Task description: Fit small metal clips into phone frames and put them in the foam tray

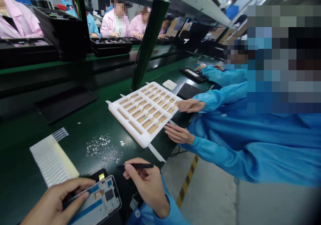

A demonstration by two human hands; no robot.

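My left hand (62,198) is closed around the edge of an open phone body (94,206), its silver inner frame, blue strips and orange flex part facing up. A small yellow tab (101,177) shows on a black piece at its top edge. My right hand (147,185) pinches black tweezers (140,165), their tip pointing left, just above the phone. Beyond the tips lie many tiny silver pieces (104,148) scattered on the green bench. A sheet of white strips with a pale yellow edge (54,158) rests left of them.
A white foam tray (145,138) with rectangular slots lies ahead, a co-worker's hands (180,134) at its right side. Behind it a green post (150,37) rises from the bench. A dark flat tray (66,104) lies at left; several people in pink and blue sit across.
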